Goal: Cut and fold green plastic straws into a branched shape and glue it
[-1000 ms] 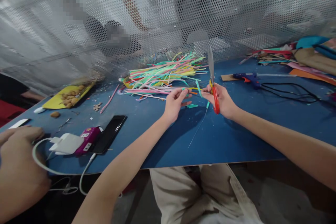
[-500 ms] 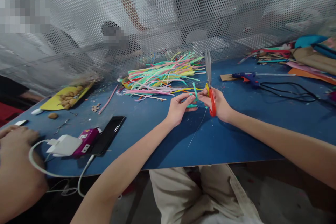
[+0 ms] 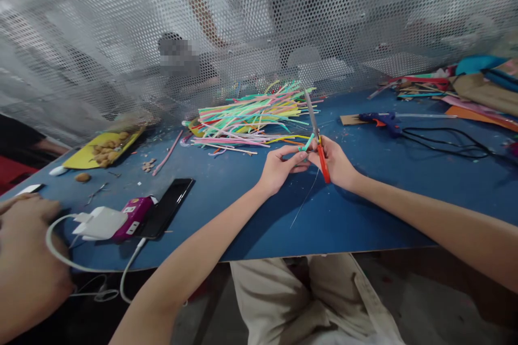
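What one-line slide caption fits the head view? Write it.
Right hand holds red-handled scissors while left hand pinches a teal strip over the blue table.

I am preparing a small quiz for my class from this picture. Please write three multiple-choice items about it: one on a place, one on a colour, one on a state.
1. Where does the pile of thin coloured plastic strips lie?
A. on the blue tabletop, beyond the hands
B. on the person's lap
C. on the floor

2. What colour are the handles of the metal-bladed scissors?
A. black
B. red
C. white

3. How is the short teal strip held?
A. it lies loose on the table
B. it sits between the open blades
C. it is pinched by the left hand beside the right hand

Answers: 1 A, the pile rests near the perforated screen; 2 B, red shows in the right hand; 3 C, fingers meet at it.
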A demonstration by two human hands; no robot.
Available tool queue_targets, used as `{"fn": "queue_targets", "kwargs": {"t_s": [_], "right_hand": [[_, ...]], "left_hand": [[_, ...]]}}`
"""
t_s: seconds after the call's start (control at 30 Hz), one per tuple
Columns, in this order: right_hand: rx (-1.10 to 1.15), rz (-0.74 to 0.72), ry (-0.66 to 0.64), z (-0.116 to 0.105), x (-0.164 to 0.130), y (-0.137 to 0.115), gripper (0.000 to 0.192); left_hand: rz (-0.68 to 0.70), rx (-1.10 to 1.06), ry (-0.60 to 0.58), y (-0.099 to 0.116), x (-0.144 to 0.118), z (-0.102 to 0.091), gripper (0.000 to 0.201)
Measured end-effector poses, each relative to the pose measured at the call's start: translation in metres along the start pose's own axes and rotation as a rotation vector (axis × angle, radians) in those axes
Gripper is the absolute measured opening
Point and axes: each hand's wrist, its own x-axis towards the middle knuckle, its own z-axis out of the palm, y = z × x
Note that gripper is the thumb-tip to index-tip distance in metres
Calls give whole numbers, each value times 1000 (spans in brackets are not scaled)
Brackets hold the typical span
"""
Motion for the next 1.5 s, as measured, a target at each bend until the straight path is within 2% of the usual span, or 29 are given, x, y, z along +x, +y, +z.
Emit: {"fn": "queue_targets", "kwargs": {"t_s": [0.37, 0.53, 0.67, 0.8, 1.13, 1.33, 1.5], "right_hand": [[-123, -30, 18, -9, 1, 5, 30], [-256, -97, 42, -13, -1, 2, 29], [-328, -112, 64, -12, -3, 0, 29], [-304, -105, 44, -10, -4, -2, 27], [-223, -47, 71, -9, -2, -10, 36], [-218, -24, 68, -13, 1, -6, 36], [-109, 6, 65, -14, 3, -3, 37]], "left_hand": [[69, 106, -8, -3, 6, -11, 42], [64, 136, -51, -7, 9, -13, 44], [66, 147, -89, -7, 9, -13, 56], [74, 199, -116, -7, 9, -14, 61], [22, 220, -168, -11, 13, -21, 44], [11, 210, -179, -6, 11, -20, 53], [-7, 162, -162, -5, 9, -16, 52]]}}
